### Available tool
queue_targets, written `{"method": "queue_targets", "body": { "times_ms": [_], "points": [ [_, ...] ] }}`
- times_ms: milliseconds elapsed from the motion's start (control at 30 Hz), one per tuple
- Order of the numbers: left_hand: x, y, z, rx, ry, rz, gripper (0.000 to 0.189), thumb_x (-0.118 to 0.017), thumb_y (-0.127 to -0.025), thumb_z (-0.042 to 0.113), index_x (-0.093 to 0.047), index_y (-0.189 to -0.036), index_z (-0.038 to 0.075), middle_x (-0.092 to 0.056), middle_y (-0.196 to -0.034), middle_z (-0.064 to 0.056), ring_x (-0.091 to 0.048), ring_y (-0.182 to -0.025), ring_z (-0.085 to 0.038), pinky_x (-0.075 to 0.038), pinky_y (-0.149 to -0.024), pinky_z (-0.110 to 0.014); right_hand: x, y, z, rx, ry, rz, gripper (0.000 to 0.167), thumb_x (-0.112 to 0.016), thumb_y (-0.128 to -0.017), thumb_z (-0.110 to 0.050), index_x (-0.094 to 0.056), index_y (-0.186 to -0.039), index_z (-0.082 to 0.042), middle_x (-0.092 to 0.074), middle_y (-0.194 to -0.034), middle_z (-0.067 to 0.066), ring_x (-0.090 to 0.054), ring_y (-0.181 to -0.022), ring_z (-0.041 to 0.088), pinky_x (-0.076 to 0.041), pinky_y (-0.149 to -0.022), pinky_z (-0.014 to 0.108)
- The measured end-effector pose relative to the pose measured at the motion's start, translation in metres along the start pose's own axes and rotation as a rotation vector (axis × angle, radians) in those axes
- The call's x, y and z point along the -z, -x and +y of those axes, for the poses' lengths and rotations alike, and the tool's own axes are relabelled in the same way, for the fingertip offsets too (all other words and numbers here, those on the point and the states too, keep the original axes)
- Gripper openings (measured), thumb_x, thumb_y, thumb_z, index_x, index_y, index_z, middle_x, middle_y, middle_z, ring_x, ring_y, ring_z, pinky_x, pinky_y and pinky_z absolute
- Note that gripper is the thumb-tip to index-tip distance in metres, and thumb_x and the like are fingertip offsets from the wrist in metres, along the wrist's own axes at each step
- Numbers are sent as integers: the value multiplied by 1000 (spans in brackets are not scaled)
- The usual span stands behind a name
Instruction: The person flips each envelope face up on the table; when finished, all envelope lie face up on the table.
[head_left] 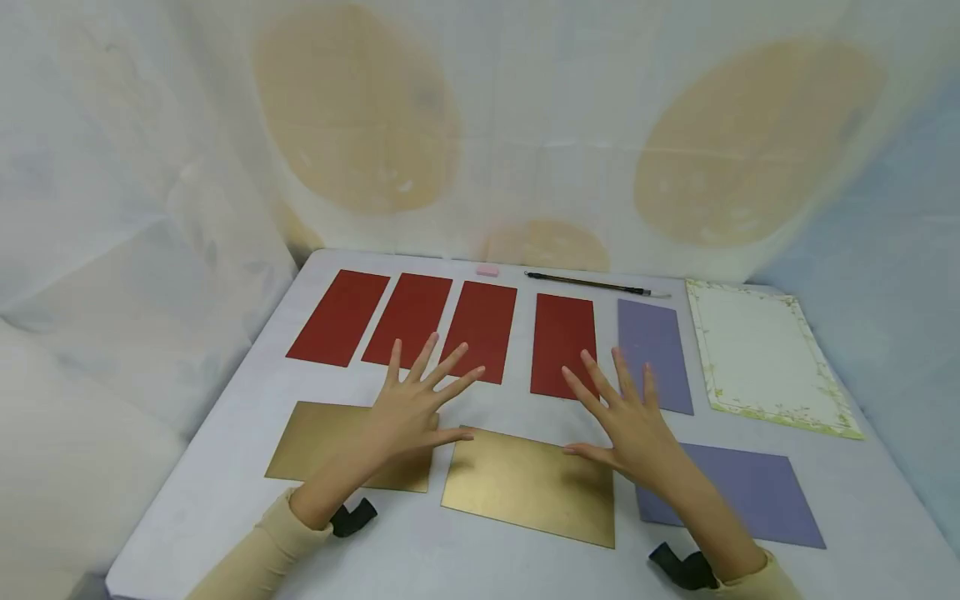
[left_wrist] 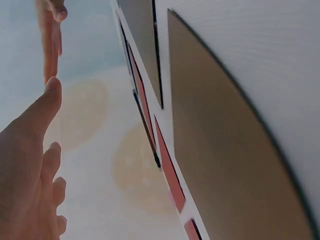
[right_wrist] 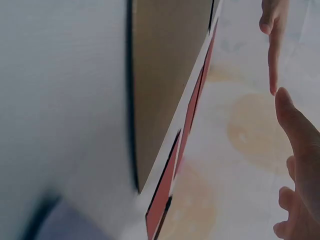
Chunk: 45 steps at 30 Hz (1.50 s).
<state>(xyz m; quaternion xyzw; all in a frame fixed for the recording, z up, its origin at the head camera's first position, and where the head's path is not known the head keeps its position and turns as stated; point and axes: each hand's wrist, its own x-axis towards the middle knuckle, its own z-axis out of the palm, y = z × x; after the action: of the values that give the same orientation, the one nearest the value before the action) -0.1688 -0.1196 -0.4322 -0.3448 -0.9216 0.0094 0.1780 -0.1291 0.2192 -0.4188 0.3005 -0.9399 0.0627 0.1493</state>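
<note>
My left hand point(head_left: 408, 417) is held palm down with its fingers spread, above the left gold sheet point(head_left: 322, 437) and partly covering it. My right hand point(head_left: 633, 425) is spread the same way, its thumb over the right gold sheet point(head_left: 532, 492) and its fingers toward a red sheet point(head_left: 564, 342) and an upright purple sheet point(head_left: 652, 342). Neither hand holds anything. In the left wrist view the left hand point(left_wrist: 30, 150) hangs apart from the table; the right wrist view shows the right hand point(right_wrist: 305, 160) likewise raised.
More red sheets point(head_left: 341, 317) lie in a row on the white table point(head_left: 225, 492). A pink eraser point(head_left: 487, 271) and a writing brush point(head_left: 592, 283) lie at the back. Rightward are a flower-bordered paper point(head_left: 765, 358) and a wide purple sheet point(head_left: 750, 496). Hanging cloth point(head_left: 525, 125) encloses the table.
</note>
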Motion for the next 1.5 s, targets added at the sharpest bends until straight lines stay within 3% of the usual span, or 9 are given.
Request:
{"method": "queue_targets", "body": {
  "times_ms": [167, 367, 600, 900, 1133, 1267, 1367, 1500],
  "points": [
    [3, 22, -10, 51, -4, -35, 90, -52, -78, 78, -25, -153, 36, -8, -162, 2, 8, -146, -34, 8, -107, -67, -5, -16, -11, 34, -13, -27, 103, -72, -76, -60, -19, -156, -24, -1, -162, 6, 10, -144, 41, 4, -105, 71],
    [8, 51, -22, 111, 2, -20, 89, -53, -79, 76, -28, -153, 34, -13, -161, 0, 5, -146, -36, 7, -107, -68, -14, -37, -25, 106, -35, -25, 102, -73, -75, -60, -23, -155, -23, -6, -162, 8, 7, -144, 41, 7, -107, 68],
    [17, 86, -36, 210, 18, -18, 88, -53, -78, 77, -32, -151, 33, -18, -160, 0, -2, -146, -37, 0, -106, -71, -21, -65, -52, 178, -80, -79, 99, -68, -79, -62, -16, -156, -26, 2, -162, 3, 13, -144, 38, 7, -108, 65],
    [27, 139, -58, 318, 38, -48, 89, -58, -76, 75, -34, -150, 33, -25, -158, -1, -10, -145, -39, 7, -109, -64, -35, -95, -89, 286, -165, -151, 93, -59, -83, -66, -16, -156, -30, 0, -162, -3, 10, -145, 33, -1, -109, 66],
    [38, 177, -84, 309, 10, -65, 103, -63, -69, 78, -31, -152, 27, -29, -156, -3, -9, -146, -30, 8, -111, -60, -43, -114, -118, 380, -280, -275, 85, -56, -85, -65, -18, -155, -33, -3, -161, -7, 15, -145, 27, -1, -111, 63],
    [38, 196, -97, 255, 106, -93, 102, -68, -69, 72, -32, -152, 25, -26, -157, 1, -15, -146, -24, 7, -113, -55, -50, -119, -135, 405, -305, -333, 84, -57, -86, -64, -25, -154, -28, -15, -160, -4, 8, -146, 28, -3, -112, 62],
    [34, 200, -104, 232, 219, -133, 98, -71, -69, 67, -37, -150, 23, -31, -156, 0, -25, -143, -27, 1, -114, -55, -53, -120, -144, 400, -267, -365, 84, -60, -84, -63, -33, -152, -22, -25, -157, 0, -4, -146, 31, -5, -113, 59],
    [25, 195, -110, 238, 333, -197, 96, -71, -69, 67, -42, -148, 20, -39, -151, -9, -32, -139, -33, -13, -110, -62, -58, -118, -150, 365, -164, -405, 86, -63, -80, -65, -40, -149, -19, -37, -152, 1, -23, -143, 28, -13, -114, 54]
  ]
}}
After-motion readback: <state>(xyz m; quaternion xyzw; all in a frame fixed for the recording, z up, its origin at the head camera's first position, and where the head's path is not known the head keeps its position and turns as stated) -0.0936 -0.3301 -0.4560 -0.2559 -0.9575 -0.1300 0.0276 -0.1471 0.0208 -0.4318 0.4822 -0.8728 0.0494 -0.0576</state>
